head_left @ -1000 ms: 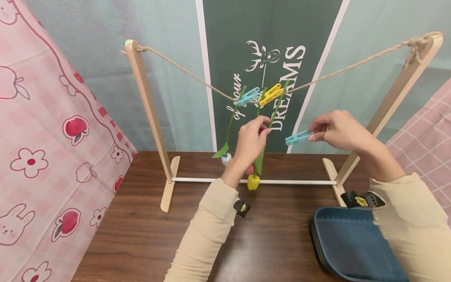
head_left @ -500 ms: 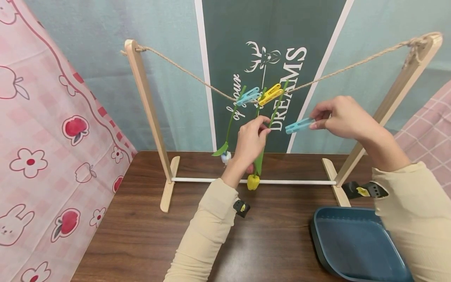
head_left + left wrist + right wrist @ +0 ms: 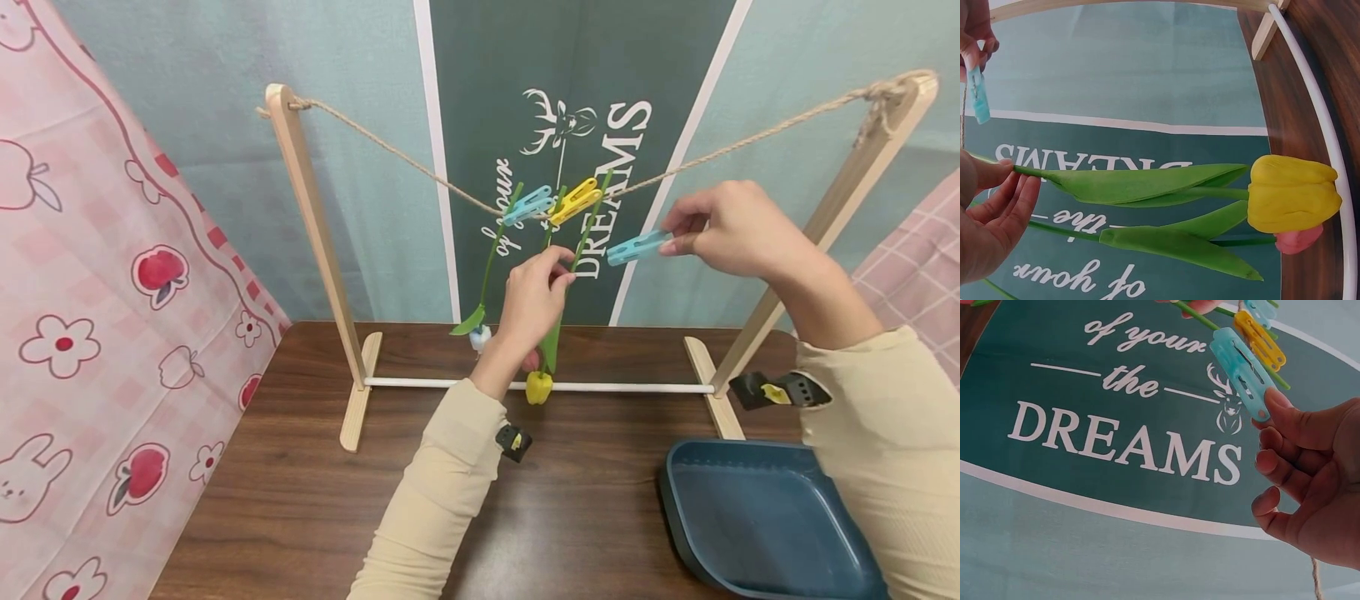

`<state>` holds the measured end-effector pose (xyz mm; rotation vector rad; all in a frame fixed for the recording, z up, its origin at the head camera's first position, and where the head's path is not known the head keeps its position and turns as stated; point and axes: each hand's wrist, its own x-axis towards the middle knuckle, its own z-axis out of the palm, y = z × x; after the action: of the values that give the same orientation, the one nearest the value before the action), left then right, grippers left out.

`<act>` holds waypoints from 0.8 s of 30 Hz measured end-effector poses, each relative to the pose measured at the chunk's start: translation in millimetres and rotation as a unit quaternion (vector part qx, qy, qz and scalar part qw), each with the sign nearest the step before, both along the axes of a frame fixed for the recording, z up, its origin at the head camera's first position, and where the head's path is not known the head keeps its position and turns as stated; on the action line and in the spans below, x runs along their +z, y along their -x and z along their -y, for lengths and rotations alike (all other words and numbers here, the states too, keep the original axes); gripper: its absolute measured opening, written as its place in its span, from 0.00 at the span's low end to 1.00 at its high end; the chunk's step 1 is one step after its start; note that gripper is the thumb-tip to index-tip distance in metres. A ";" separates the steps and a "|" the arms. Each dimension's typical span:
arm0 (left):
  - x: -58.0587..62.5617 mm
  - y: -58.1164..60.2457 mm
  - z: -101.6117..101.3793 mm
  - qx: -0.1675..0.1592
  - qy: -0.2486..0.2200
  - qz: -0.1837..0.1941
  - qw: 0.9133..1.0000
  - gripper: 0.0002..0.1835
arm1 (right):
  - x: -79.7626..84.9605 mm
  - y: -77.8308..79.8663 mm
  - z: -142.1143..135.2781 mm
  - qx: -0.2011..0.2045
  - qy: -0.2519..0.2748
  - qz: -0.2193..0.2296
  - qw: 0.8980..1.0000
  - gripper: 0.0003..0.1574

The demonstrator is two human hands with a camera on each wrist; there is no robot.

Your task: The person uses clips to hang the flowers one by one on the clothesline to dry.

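Note:
My left hand (image 3: 534,296) pinches the green stem of a yellow tulip (image 3: 1294,194), which hangs bloom down with its stem end beside the rope (image 3: 405,157). My right hand (image 3: 738,229) holds a light blue clothespin (image 3: 637,247) by its handle end, between thumb and fingers, to the right of that stem. On the rope, a yellow clothespin (image 3: 576,202) grips the stem of a pink tulip (image 3: 1299,239), mostly behind the left hand in the head view. Left of it, another blue clothespin (image 3: 528,205) holds a flower with a whitish-blue bloom (image 3: 480,337).
The rope sags between two wooden posts (image 3: 315,242) joined by a white rod (image 3: 630,388) low over the brown table (image 3: 360,517). A dark blue tray (image 3: 765,517) stands at the front right. Curtains hang behind and on both sides.
My right hand has risen with the blue clothespin, bringing it closer to the rope's height. My left hand and the yellow tulip have stayed nearly still.

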<state>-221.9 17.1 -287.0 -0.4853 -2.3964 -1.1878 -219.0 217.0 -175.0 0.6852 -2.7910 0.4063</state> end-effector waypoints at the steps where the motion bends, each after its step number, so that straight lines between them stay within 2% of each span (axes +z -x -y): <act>1: 0.0 -0.1 0.0 0.000 -0.001 0.001 1.000 0.10 | 1.1 0.2 0.4 -0.001 0.000 -0.002 1.000 0.02; 19: -0.2 -0.6 1.4 0.000 -0.002 0.006 1.000 0.10 | 29.2 8.7 7.3 -0.021 -0.005 0.003 1.000 0.08; 24: 0.4 -0.3 0.6 0.000 -0.002 0.010 1.000 0.10 | 35.2 9.2 10.8 -0.015 -0.012 -0.014 1.000 0.08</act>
<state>-221.6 16.5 -286.6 -0.4734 -2.4093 -1.2030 -228.2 206.2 -139.8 0.6497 -2.7801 0.3548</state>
